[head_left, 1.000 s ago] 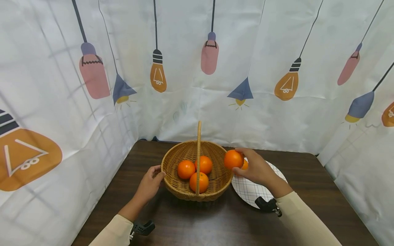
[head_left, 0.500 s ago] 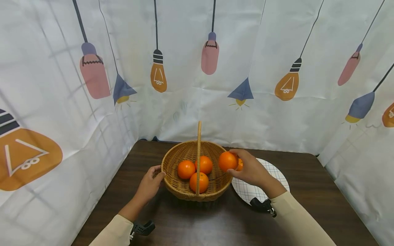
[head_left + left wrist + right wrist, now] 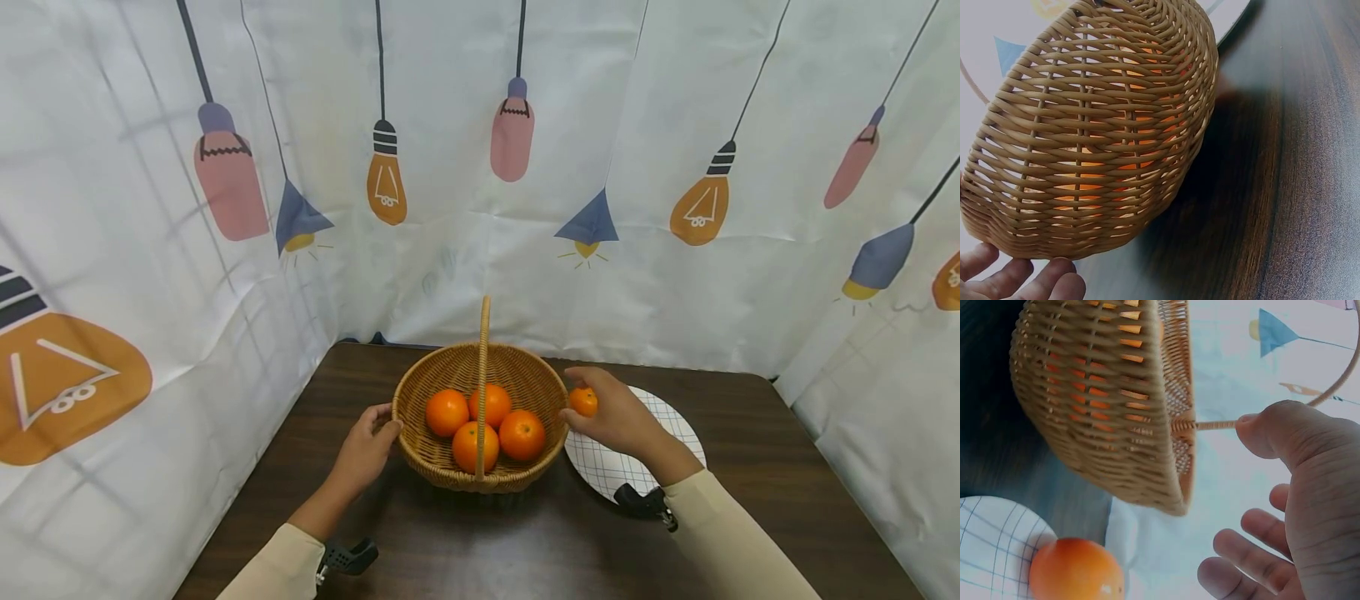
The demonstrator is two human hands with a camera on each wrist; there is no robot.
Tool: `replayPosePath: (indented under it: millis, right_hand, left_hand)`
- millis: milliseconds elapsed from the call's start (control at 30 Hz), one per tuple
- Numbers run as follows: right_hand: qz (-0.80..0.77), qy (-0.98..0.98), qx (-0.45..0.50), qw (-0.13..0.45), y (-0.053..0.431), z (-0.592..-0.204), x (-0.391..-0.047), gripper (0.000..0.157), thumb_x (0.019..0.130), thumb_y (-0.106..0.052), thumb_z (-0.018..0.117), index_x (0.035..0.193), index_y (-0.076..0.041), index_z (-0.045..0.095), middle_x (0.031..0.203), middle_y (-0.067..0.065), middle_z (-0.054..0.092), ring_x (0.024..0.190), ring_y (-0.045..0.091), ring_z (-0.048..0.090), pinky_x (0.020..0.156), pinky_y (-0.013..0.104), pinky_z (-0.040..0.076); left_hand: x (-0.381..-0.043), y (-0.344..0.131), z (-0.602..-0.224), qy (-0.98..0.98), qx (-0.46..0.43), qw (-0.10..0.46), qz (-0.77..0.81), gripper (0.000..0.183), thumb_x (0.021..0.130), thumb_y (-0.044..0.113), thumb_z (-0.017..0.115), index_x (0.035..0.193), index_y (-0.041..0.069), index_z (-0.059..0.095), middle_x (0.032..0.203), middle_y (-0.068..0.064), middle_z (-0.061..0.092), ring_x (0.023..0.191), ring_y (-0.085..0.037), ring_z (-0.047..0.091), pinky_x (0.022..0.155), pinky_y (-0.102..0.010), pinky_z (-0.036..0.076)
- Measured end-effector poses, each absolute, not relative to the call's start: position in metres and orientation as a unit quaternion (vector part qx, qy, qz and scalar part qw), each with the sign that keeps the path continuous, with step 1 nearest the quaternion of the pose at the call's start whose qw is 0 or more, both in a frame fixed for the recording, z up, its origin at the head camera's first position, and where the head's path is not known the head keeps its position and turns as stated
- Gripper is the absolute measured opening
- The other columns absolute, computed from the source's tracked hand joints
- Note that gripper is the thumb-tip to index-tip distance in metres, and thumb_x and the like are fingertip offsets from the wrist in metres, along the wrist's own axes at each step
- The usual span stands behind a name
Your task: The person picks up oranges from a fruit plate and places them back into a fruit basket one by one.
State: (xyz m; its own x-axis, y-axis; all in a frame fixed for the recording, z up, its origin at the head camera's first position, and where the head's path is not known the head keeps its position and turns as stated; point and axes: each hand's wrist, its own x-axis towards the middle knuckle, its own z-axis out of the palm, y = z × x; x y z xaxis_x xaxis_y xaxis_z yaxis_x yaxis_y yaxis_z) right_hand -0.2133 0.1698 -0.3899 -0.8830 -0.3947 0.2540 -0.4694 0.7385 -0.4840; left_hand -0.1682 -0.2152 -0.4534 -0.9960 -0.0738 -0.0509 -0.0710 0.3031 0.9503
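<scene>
A wicker basket [image 3: 420, 457] with a tall hoop handle [image 3: 484, 333] stands mid-table, with several oranges [image 3: 522, 435] lying together inside it. At its left rim my left hand [image 3: 367, 450] pinches the edge between thumb and fingers; in the left wrist view the fingertips [image 3: 1054, 275] touch the woven rim. My right hand [image 3: 618, 417] hovers just past the basket's right rim with fingers spread and nothing held. Beneath that hand another orange [image 3: 1075, 569] sits on a white plate with a grid pattern [image 3: 603, 467]; in the head view the hand partly covers both.
The dark wooden table [image 3: 480, 542] extends in front of the basket and to the right of the plate. A white curtain [image 3: 465, 267] printed with lamps and bulbs hangs close behind the table and along both sides. Each wrist wears a black camera mount [image 3: 641, 502].
The orange in my right hand has moved left and been let go into the basket, beside the others, which shifted slightly. The right hand has drawn back a little. My left hand stayed put.
</scene>
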Motion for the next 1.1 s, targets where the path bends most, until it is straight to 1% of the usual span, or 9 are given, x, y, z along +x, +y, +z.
replayPosePath:
  millis: [167, 300, 467, 533, 700, 767, 1000, 1100]
  right_hand:
    - [0.274, -0.934, 0.221, 0.064, 0.178, -0.396, -0.214, 0.065, 0.079, -0.039, 0.074, 0.134, -0.016, 0.048, 0.128, 0.003, 0.051, 0.108, 0.022, 0.054, 0.083, 0.043, 0.049]
    - [0.275, -0.935, 0.216, 0.058, 0.187, -0.399, -0.213, 0.068, 0.078, -0.043, 0.073, 0.135, -0.016, 0.047, 0.133, 0.004, 0.048, 0.113, 0.026, 0.051, 0.087, 0.049, 0.046]
    - [0.268, -0.938, 0.213, 0.057, 0.198, -0.405, -0.214, 0.074, 0.077, -0.056, 0.068, 0.135, -0.016, 0.047, 0.134, 0.006, 0.048, 0.117, 0.029, 0.049, 0.090, 0.051, 0.044]
    - [0.266, -0.939, 0.211, 0.056, 0.201, -0.407, -0.214, 0.074, 0.077, -0.057, 0.067, 0.135, -0.016, 0.047, 0.134, 0.007, 0.048, 0.117, 0.030, 0.049, 0.090, 0.051, 0.044]
    - [0.260, -0.943, 0.202, 0.053, 0.209, -0.414, -0.216, 0.068, 0.079, -0.040, 0.073, 0.135, -0.013, 0.046, 0.133, 0.010, 0.048, 0.114, 0.033, 0.050, 0.088, 0.052, 0.044]
    - [0.255, -0.945, 0.197, 0.052, 0.212, -0.417, -0.218, 0.067, 0.079, -0.036, 0.074, 0.136, -0.013, 0.046, 0.133, 0.010, 0.047, 0.114, 0.033, 0.050, 0.088, 0.052, 0.044]
    - [0.259, -0.946, 0.189, 0.047, 0.216, -0.427, -0.225, 0.068, 0.079, -0.036, 0.075, 0.135, -0.009, 0.047, 0.132, 0.012, 0.048, 0.110, 0.031, 0.052, 0.087, 0.052, 0.045]
    - [0.260, -0.947, 0.184, 0.044, 0.216, -0.433, -0.228, 0.067, 0.078, -0.036, 0.075, 0.134, -0.009, 0.048, 0.132, 0.012, 0.048, 0.111, 0.032, 0.051, 0.087, 0.052, 0.045]
  left_hand:
    - [-0.169, -0.215, -0.455, -0.805, 0.047, 0.002, -0.591, 0.049, 0.096, 0.029, 0.052, 0.137, 0.006, 0.039, 0.132, -0.017, 0.047, 0.108, -0.027, 0.054, 0.083, -0.043, 0.050]
    - [-0.169, -0.215, -0.455, -0.806, 0.048, 0.003, -0.590, 0.049, 0.096, 0.030, 0.052, 0.137, 0.006, 0.039, 0.132, -0.016, 0.047, 0.108, -0.027, 0.054, 0.083, -0.042, 0.050]
    - [-0.168, -0.214, -0.451, -0.810, 0.045, 0.006, -0.585, 0.048, 0.096, 0.030, 0.052, 0.136, 0.007, 0.040, 0.132, -0.016, 0.047, 0.109, -0.028, 0.053, 0.084, -0.044, 0.050]
    - [-0.167, -0.214, -0.450, -0.811, 0.043, 0.008, -0.584, 0.048, 0.096, 0.030, 0.052, 0.136, 0.007, 0.040, 0.132, -0.016, 0.047, 0.110, -0.029, 0.053, 0.084, -0.044, 0.050]
    - [-0.168, -0.214, -0.451, -0.811, 0.041, 0.009, -0.584, 0.047, 0.096, 0.029, 0.051, 0.135, 0.006, 0.040, 0.130, -0.017, 0.048, 0.109, -0.030, 0.053, 0.084, -0.045, 0.050]
    - [-0.168, -0.214, -0.452, -0.810, 0.041, 0.009, -0.585, 0.047, 0.096, 0.029, 0.051, 0.135, 0.006, 0.040, 0.130, -0.017, 0.048, 0.109, -0.030, 0.053, 0.084, -0.046, 0.050]
    - [-0.167, -0.214, -0.453, -0.807, 0.044, 0.006, -0.588, 0.048, 0.096, 0.030, 0.052, 0.137, 0.007, 0.039, 0.132, -0.017, 0.047, 0.112, -0.030, 0.052, 0.084, -0.046, 0.049]
    - [-0.167, -0.214, -0.452, -0.809, 0.045, 0.005, -0.587, 0.049, 0.096, 0.031, 0.052, 0.137, 0.007, 0.039, 0.133, -0.018, 0.046, 0.112, -0.030, 0.052, 0.083, -0.045, 0.050]
